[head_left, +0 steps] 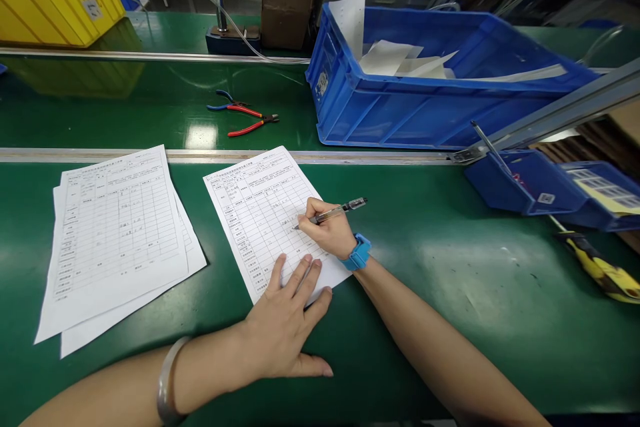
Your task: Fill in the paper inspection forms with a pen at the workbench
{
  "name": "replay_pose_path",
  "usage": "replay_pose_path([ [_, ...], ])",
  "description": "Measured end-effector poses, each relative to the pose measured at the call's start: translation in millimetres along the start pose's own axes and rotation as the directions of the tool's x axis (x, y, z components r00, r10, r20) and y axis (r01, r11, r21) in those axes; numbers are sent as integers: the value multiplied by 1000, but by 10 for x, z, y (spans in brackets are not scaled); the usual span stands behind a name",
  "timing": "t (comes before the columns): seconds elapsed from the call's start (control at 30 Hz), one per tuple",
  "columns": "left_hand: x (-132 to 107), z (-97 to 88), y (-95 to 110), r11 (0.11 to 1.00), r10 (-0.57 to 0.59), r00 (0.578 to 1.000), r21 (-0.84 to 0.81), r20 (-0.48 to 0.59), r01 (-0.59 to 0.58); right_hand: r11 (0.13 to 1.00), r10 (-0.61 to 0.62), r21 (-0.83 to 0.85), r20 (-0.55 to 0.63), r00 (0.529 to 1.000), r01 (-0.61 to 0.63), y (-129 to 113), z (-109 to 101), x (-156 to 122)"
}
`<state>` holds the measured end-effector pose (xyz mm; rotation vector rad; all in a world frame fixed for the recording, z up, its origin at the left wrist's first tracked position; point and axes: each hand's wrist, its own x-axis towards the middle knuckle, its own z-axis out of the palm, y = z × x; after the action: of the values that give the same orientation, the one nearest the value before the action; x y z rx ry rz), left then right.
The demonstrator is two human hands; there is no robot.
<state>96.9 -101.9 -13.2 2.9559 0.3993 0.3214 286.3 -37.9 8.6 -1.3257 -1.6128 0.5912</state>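
A printed form [260, 207] with a table of rows and some handwriting lies tilted on the green bench. My right hand [327, 230] is closed around a pen [335, 212], its tip at a cell in the form's right half. On the lower part of the same sheet my left hand [287, 320] rests flat, fingers spread and holding nothing. To the left lie more printed forms [120, 227], overlapping and partly filled in by hand.
Two pairs of pliers [245, 113] lie beyond the form. A blue bin [400, 113] with loose papers stands behind at right, a yellow crate [55, 0] far left. At right are a small blue tray [525, 183] and a yellow-black screwdriver [595, 267].
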Motion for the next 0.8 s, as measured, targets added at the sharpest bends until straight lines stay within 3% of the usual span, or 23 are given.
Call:
replay_pose_path([
  [0.63,11,-30,-14,996,-1,998,-90,61,7,1000,6,-11,16,1000,-6,-12,-10,0],
  [0.8,16,-55,-12,992,0,996,-126,85,10,1000,21,-12,-29,999,-22,38,-74,15],
])
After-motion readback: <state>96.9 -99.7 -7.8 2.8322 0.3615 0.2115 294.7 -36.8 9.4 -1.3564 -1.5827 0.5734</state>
